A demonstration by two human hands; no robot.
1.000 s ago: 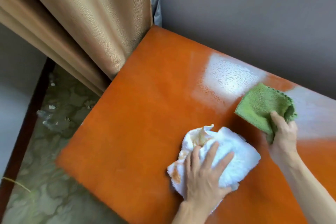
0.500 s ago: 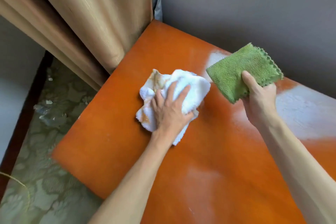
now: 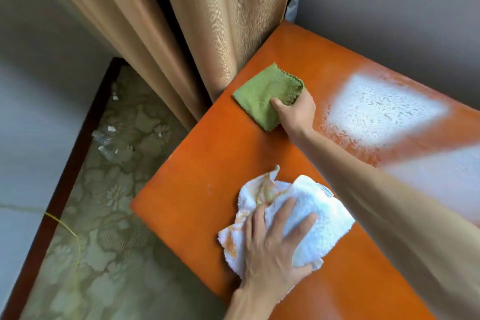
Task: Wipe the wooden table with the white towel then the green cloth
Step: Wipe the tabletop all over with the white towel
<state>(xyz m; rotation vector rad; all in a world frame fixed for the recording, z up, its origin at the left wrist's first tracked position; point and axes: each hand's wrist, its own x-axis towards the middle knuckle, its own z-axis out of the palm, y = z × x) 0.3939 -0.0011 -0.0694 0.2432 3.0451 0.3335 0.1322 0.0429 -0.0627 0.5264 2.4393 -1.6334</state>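
An orange wooden table (image 3: 207,163) fills the right half of the view. My left hand (image 3: 272,249) presses flat on a crumpled white towel (image 3: 319,218) with orange-brown stains, near the table's front left edge. My right hand (image 3: 294,112) reaches across to the far left edge and pinches a folded green cloth (image 3: 262,93) against the tabletop, thumb on top. The towel and the cloth lie apart from each other.
A tan curtain (image 3: 220,21) hangs against the table's far left edge, right beside the green cloth. A grey wall (image 3: 389,8) runs behind the table. Bright glare patches (image 3: 381,109) lie on the tabletop. A patterned floor (image 3: 104,215) with small scraps lies to the left.
My left hand has pulled the white towel back toward me along the table. My right hand has brought the green cloth down and left, from above the table onto its surface near the curtain.
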